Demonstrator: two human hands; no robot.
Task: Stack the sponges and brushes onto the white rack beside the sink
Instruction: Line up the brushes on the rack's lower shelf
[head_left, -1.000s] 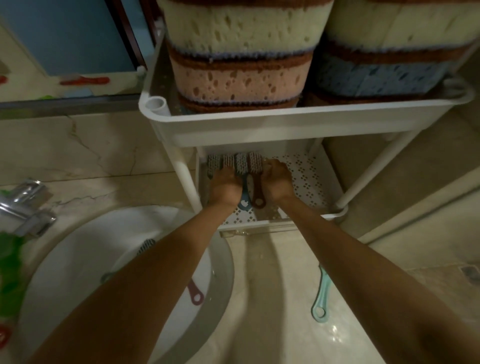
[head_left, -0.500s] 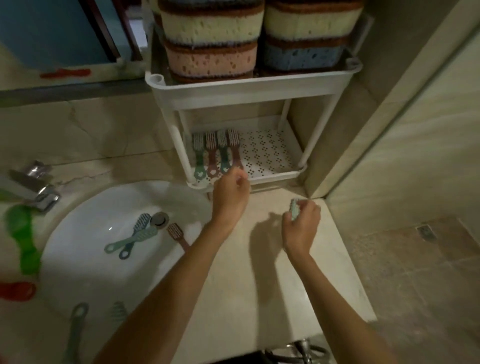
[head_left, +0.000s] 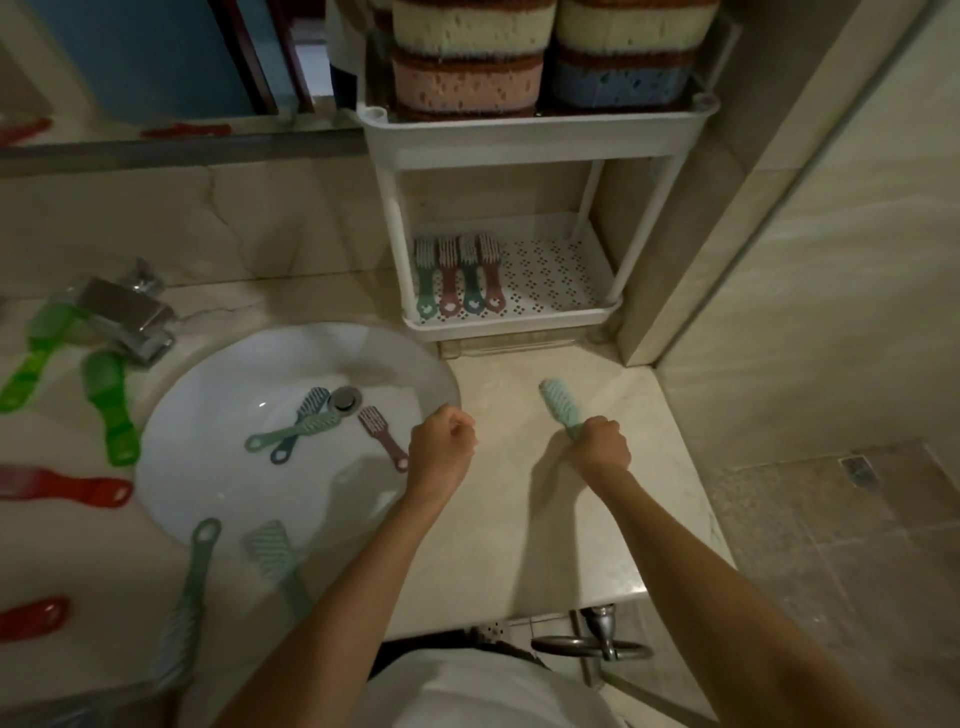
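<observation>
The white rack (head_left: 540, 136) stands at the back of the counter, right of the sink (head_left: 208, 457). Stacked sponges (head_left: 467, 83) fill its top shelf. Several small brushes (head_left: 460, 275) lie side by side on the left of its perforated bottom shelf. My right hand (head_left: 600, 449) grips the handle of a mint brush (head_left: 561, 405), its head pointing up and away over the counter. My left hand (head_left: 441, 452) hovers at the sink's right rim, fingers curled, holding nothing. Three small brushes (head_left: 322, 421) lie in the basin near the drain.
Two long brushes (head_left: 270, 551) lie across the sink's front edge. Green brushes (head_left: 109, 405) and red brushes (head_left: 67, 488) lie on the counter at left, by the chrome tap (head_left: 130, 312). A tiled wall (head_left: 779, 260) rises right of the rack; the counter edge drops to the floor.
Both hands have drawn back from the rack's bottom shelf toward me. My right hand picked the mint brush up off the counter and now holds it by the handle.
</observation>
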